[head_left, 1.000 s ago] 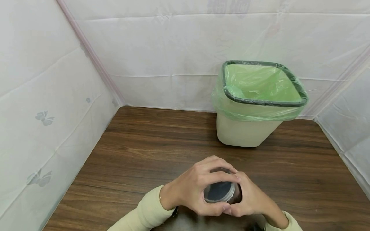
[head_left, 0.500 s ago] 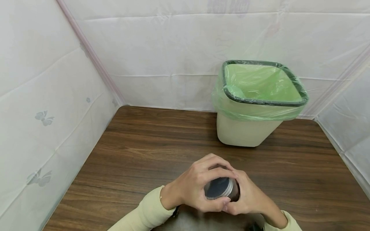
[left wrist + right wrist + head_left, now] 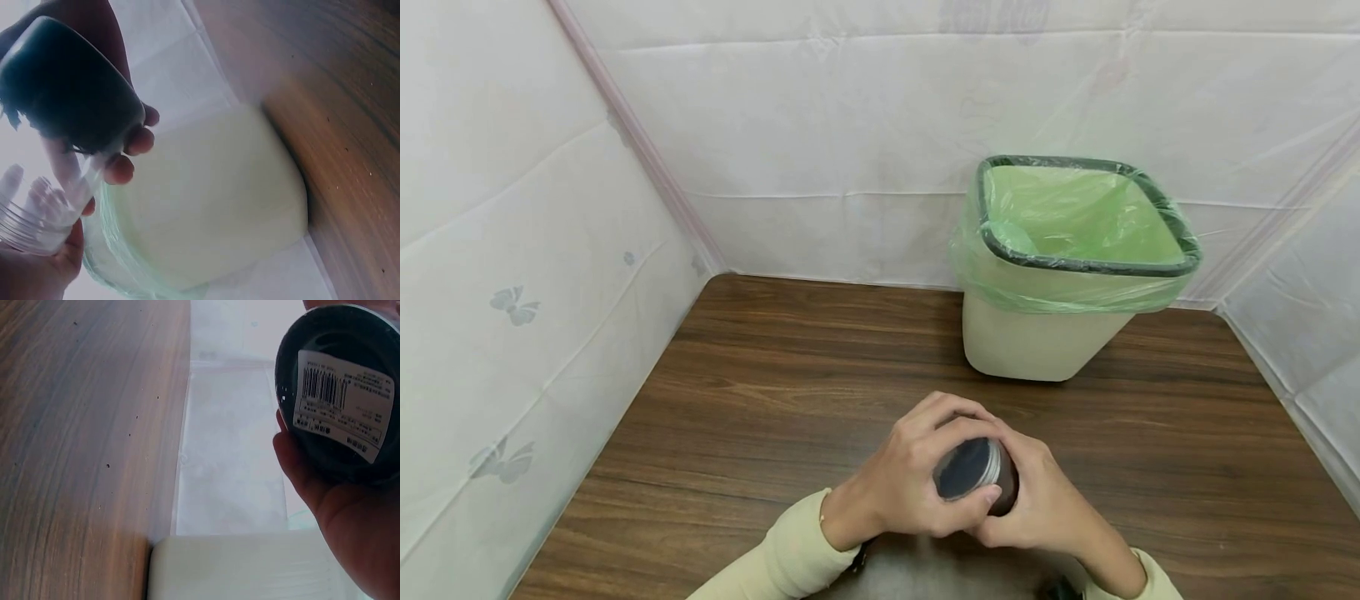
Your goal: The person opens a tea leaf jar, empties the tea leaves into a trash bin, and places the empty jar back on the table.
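Between both hands a clear jar [image 3: 966,469] with dark contents is held tilted above the table. My left hand [image 3: 910,479] curls round its ringed end, thumb and fingers arched about the rim. On the other side my right hand [image 3: 1037,496] grips the dark base end. The left wrist view shows the jar's dark part [image 3: 75,87] at the upper left and clear threaded plastic below it. In the right wrist view the base carries a white barcode label [image 3: 344,403]. Whether a lid is on the jar I cannot tell.
A pale bin [image 3: 1030,342] with a dark rim and a green bag [image 3: 1075,296] stands at the back right of the brown wooden table [image 3: 775,375]. White plastic sheeting [image 3: 850,125] lines the back and both sides.
Both hands and the jar have risen slightly away from the table's front edge. The jar has tilted more, and its ringed edge shows more clearly.
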`<state>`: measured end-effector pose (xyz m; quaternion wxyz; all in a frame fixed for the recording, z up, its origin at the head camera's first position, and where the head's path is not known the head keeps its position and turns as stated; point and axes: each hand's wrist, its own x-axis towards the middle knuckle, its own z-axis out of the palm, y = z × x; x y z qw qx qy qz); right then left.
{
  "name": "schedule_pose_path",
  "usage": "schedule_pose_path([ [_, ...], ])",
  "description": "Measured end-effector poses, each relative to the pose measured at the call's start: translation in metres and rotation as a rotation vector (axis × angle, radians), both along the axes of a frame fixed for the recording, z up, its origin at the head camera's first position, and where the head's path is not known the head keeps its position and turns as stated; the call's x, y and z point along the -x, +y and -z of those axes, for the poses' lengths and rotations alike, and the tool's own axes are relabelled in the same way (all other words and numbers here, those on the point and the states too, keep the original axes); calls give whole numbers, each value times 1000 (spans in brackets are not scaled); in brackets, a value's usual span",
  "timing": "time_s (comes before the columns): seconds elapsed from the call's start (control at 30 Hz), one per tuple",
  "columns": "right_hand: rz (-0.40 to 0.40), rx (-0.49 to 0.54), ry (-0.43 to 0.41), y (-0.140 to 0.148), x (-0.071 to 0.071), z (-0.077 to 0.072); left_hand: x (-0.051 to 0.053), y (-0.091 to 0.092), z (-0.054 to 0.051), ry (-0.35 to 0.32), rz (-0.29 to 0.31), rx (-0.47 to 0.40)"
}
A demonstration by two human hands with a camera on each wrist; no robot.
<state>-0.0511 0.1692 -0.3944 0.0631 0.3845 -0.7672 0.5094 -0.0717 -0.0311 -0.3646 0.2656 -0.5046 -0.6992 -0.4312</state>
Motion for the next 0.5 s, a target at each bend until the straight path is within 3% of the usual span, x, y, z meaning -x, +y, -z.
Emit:
schedule_pose_path([
  [0.23, 114, -77, 29, -1, -1, 1, -2, 3, 3, -62, -110, -20],
  [0.37, 164, -107, 86, -3, 1, 2, -4, 4, 5, -120, -178, -18],
  [0.5, 205, -117, 142, -4, 2, 3, -5, 5, 6, -155, -208, -13],
])
